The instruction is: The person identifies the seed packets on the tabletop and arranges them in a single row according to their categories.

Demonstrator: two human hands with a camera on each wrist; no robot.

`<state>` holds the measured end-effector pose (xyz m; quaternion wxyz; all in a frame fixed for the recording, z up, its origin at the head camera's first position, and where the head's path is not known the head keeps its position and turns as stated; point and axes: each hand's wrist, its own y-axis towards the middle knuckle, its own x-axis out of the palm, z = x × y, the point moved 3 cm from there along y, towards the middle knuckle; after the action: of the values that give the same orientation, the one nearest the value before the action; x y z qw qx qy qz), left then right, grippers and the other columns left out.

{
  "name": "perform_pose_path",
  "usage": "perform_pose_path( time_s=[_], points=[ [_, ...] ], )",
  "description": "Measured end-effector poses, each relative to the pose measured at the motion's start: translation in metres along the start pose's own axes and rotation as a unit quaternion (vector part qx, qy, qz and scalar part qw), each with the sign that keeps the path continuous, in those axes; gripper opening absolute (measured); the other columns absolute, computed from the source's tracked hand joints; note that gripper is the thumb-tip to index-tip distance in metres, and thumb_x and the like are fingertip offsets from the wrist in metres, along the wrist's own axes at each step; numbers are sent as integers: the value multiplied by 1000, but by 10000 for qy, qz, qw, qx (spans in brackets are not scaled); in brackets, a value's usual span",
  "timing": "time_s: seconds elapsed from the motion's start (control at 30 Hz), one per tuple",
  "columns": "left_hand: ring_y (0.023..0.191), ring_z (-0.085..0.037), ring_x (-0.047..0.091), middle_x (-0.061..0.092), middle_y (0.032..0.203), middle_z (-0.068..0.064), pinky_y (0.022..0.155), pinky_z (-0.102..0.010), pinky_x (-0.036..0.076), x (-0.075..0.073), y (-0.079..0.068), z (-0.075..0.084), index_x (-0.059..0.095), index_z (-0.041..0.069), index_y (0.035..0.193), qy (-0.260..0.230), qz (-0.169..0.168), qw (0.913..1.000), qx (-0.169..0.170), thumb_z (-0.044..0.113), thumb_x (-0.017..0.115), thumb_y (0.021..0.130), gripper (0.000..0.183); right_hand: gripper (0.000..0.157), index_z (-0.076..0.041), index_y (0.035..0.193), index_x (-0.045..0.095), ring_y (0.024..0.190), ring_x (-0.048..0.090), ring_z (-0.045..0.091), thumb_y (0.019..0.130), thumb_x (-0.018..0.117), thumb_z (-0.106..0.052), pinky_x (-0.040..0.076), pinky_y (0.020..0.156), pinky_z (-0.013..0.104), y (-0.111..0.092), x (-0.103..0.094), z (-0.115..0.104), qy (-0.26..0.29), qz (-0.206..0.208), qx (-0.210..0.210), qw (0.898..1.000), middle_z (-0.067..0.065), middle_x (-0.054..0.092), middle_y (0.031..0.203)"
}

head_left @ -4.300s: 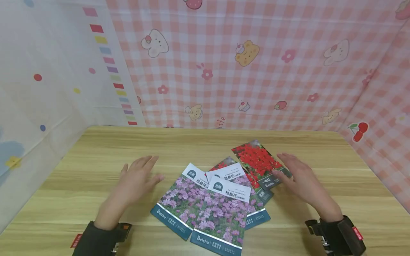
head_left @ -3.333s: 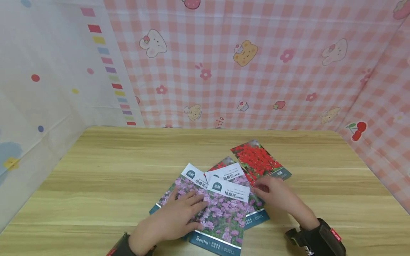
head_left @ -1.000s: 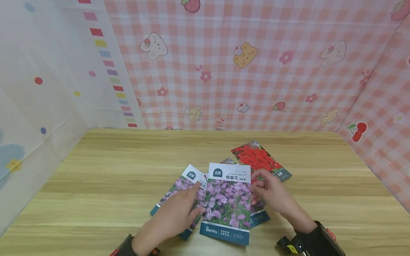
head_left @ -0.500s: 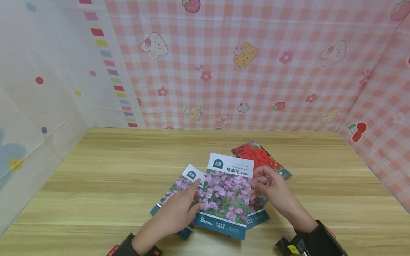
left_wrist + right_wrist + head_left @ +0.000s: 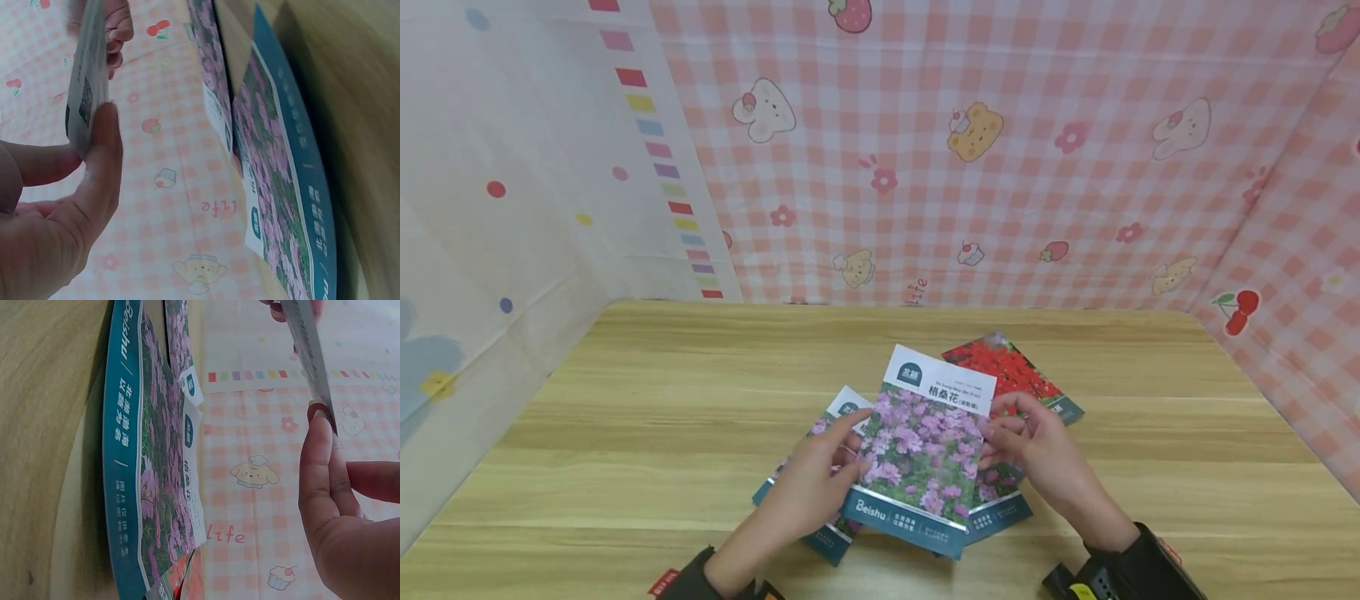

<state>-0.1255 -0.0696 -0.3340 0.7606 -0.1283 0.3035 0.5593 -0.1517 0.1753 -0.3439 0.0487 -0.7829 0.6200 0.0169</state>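
Observation:
A seed packet (image 5: pixel 921 454) with pink flowers and a white top band is held up between both hands, tilted with its top toward the right. My left hand (image 5: pixel 808 483) pinches its left edge between thumb and fingers. At the right edge, my right hand (image 5: pixel 1037 450) pinches it too. Both wrist views show the packet edge-on, above the others. Two more pink-flower packets lie beneath: one at left (image 5: pixel 830 542), partly covered by my left hand, and one at right (image 5: pixel 1003 515), mostly hidden by the held packet.
A red-flower packet (image 5: pixel 1007 367) lies behind my right hand on the wooden table (image 5: pixel 625 433). Pink checked cloth (image 5: pixel 1037 192) hangs along the back and right, white dotted cloth (image 5: pixel 527 250) along the left.
My hands came in from both sides to the pile. The top pink-flower packet was lifted and tilted. My left fingers, flat on the packets before, now pinch its left edge.

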Motion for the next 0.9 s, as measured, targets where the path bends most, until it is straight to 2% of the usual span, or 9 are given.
perform_pose_path(
  time_s=[0.13,0.23,0.43,0.63,0.9],
  points=[
    [72,-12,59,54,91,-5,59,-21,50,-3,0,1,45,4,131,-464,97,9988,-98,0,59,86,48,24,7,112,37,71,65,22,91,48,4,53,72,34,-2,1,-1,25,-15,48,10000,13,63,84],
    [68,-11,57,55,90,-6,56,-21,49,-5,1,1,47,5,130,-558,181,9981,-208,-1,59,85,47,30,8,118,36,73,66,23,91,48,5,52,74,36,-3,2,-1,80,-87,66,9999,16,64,87],
    [76,-14,60,57,91,-7,62,-22,49,-13,-1,2,52,7,125,-510,439,9967,-453,-2,61,84,44,38,11,125,35,78,66,25,91,49,3,51,76,39,-2,5,0,119,-316,-149,9993,22,64,92],
    [71,-13,59,59,89,-6,57,-24,47,-27,-1,0,57,9,119,-372,806,9935,-711,-6,60,83,39,38,12,127,36,86,64,34,92,48,1,51,77,40,1,6,1,158,-424,-252,9987,27,62,97],
    [70,-16,60,59,93,-11,53,-27,47,-56,-3,-8,54,6,122,-317,992,9892,-1029,-4,56,87,37,35,7,125,42,86,65,31,93,49,-3,52,76,37,0,5,1,-233,-130,-45,9996,22,64,98]
  ],
)
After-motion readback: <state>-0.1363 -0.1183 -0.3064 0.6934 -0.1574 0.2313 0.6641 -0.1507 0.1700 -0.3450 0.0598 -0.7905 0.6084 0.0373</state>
